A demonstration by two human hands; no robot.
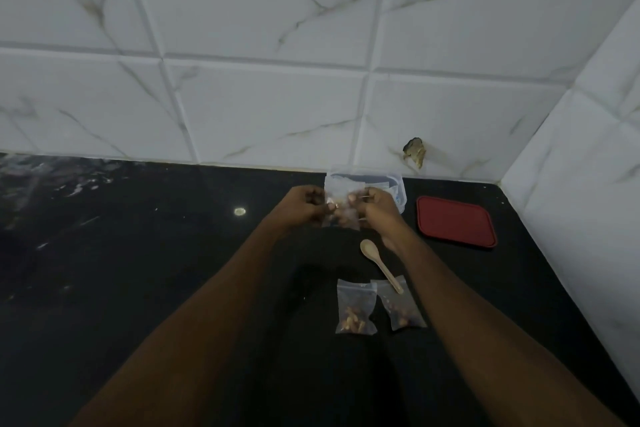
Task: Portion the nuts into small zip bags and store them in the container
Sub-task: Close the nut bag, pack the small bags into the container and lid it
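Observation:
A small clear zip bag [341, 213] with nuts in it hangs upright between my hands above the dark counter. My left hand [304, 206] pinches its left top edge and my right hand [375, 206] pinches its right top edge. Right behind the bag stands a clear plastic container [388, 184], partly hidden by my hands; what is inside I cannot make out. Two more small zip bags with nuts, one [355, 310] to the left and one [401, 303] to the right, lie flat on the counter nearer to me.
A wooden spoon [379, 262] lies on the black counter [173, 253] between the held bag and the two flat bags. A red lid [455, 221] lies to the right of the container. White tiled walls close the back and right sides.

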